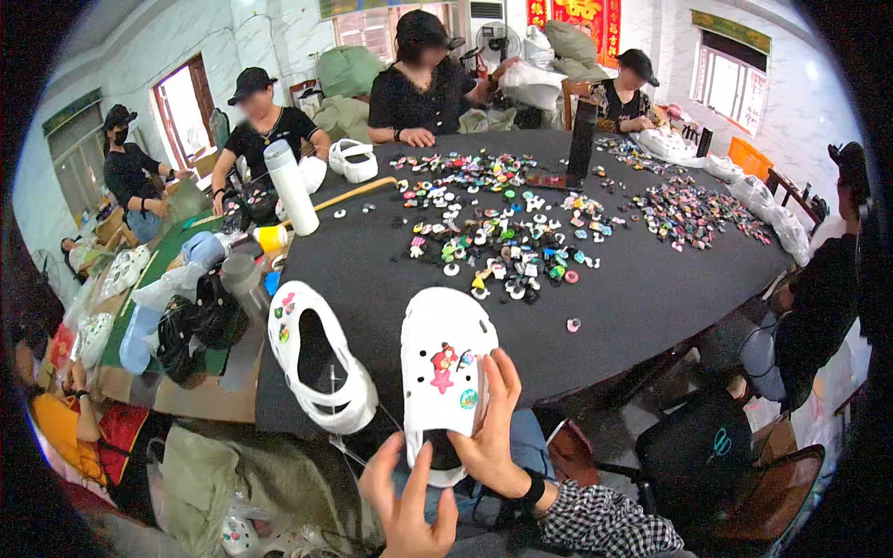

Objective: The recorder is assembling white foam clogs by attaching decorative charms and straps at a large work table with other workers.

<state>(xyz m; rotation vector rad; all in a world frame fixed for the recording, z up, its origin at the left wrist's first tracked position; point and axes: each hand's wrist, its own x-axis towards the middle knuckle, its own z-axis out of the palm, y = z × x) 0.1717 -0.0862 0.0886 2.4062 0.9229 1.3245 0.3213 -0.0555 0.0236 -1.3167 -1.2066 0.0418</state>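
A white foam clog (446, 325) is held upright, toe up, at the front edge of the table. My right hand (491, 437) grips its right side, with the thumb by the foot opening and the fingers along the upper. Decorative charms (445, 365) are fixed in its holes: a red-haired figure, a pink star, a round teal piece and a small one beside them. Below the heel, my left hand (409, 502) has its fingers apart; a fingertip is at the heel's left side. Another white clog (321, 358) with several charms lies to the left, joined to a thin clear tie.
Piles of colourful charms (502, 232) cover the middle and right of the black table (363, 256). A white bottle (291, 189), a yellow cup (271, 238) and another white clog (354, 161) stand at the left. Several people sit or stand around; a black chair (693, 446) is at the right.
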